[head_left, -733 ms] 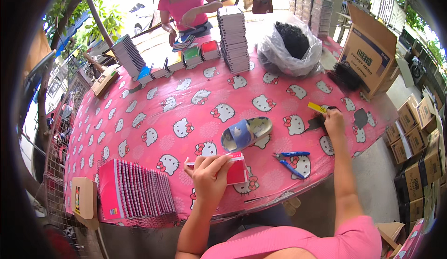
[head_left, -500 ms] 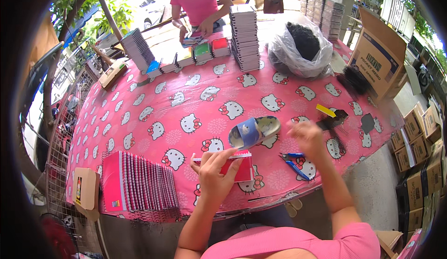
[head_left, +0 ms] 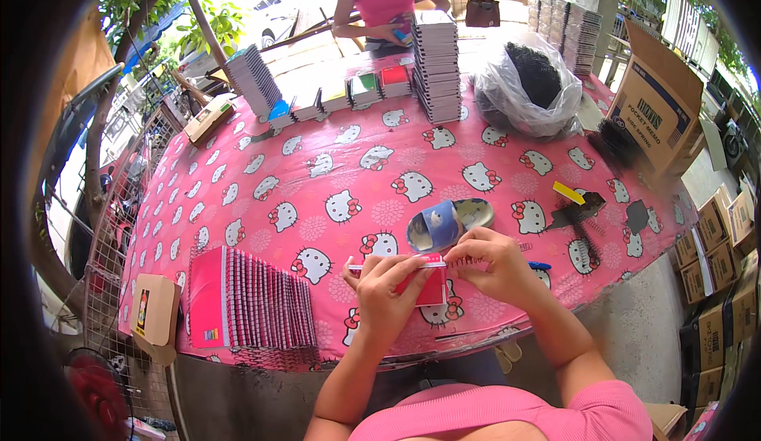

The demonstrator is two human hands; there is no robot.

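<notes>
My left hand is closed on a small red notebook, holding it above the near edge of the table with its top edge away from me. At the notebook's upper right corner, my right hand pinches a dark spiral binding wire, whose loops show between the fingers and meet the notebook's edge. Just beyond both hands lies a blue slide sandal. A blue-handled tool sticks out from behind my right hand, mostly hidden by it. To the left stands a row of red spiral notebooks.
A pink cat-face tablecloth covers the table. Loose black wires and a yellow strip lie right. Farther back are a notebook stack, a bag of black coils, a carton and a co-worker.
My right hand has come left to the notebook's corner and now covers most of the blue-handled tool. The view has shifted slightly. Across the table, the co-worker's hands have drawn back from the small notebooks.
</notes>
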